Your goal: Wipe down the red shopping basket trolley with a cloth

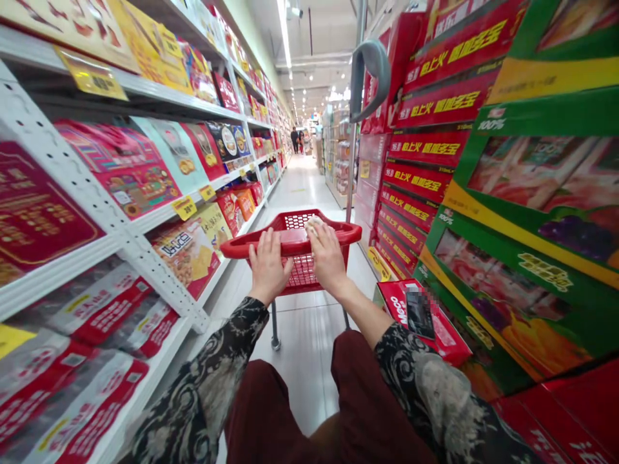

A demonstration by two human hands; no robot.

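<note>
A red plastic shopping cart (309, 260) with a mesh basket stands in front of my knees. My left hand (269, 267) rests on the left part of its handle, fingers laid over the top and thumb out to the side. My right hand (327, 258) is on the right part, its fingers pressing a crumpled whitish cloth (315, 222) against the red rim. Most of the cloth is hidden under the fingers.
Shelves (159, 222) of packaged snacks line the left. Stacked red drink cartons (420, 148) and green juice cartons (541, 180) rise at right. A phone (420, 314) lies on a red box (445, 341). A grey hook-shaped post handle (370, 74) stands ahead; people (296, 140) are far down the aisle.
</note>
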